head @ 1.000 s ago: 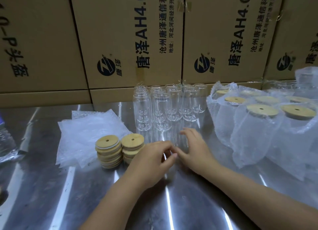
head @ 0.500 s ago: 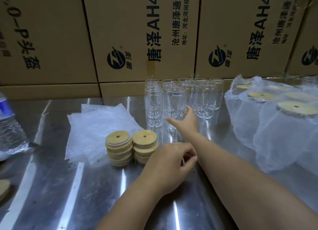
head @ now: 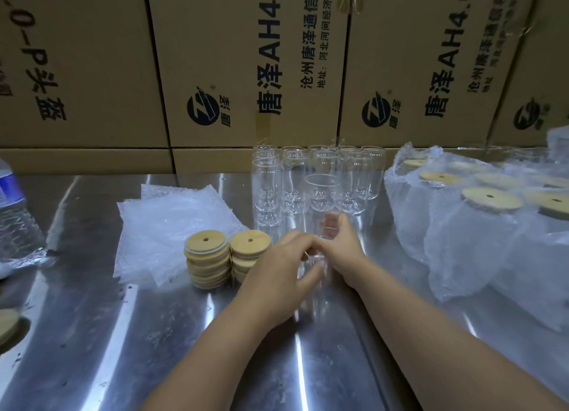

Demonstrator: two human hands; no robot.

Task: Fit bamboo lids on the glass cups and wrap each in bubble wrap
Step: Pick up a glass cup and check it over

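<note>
Glass cup (head: 323,192) upright at the middle of the surface (head: 123,349), caught between both grips, just in front of the cluster of bare cups (head: 294,176). Right grip (head: 343,247) wrapped round its right and far side, fingers (head: 332,226) curled and showing through the glass. Left grip (head: 277,269) closed on its left side, thumb across the near wall, knuckles almost meeting the right grip. Rim standing clear above both grips, mouth bare. Lower part blurred: cannot tell whether set down on the surface or lifted off it.

Left of the grips, two stacks of bamboo lids (head: 207,261) side by side, the right-hand stack partly hidden behind the left grip. Beyond and left of those, a loose pile of bubble wrap sheets (head: 166,219) lying flat. Off to the right, well apart from the cup in the grips, a group of wrapped cups (head: 462,241) topped with lids. Water bottle (head: 15,219) at the far left edge. Cardboard boxes (head: 246,56) stacked along the back.
</note>
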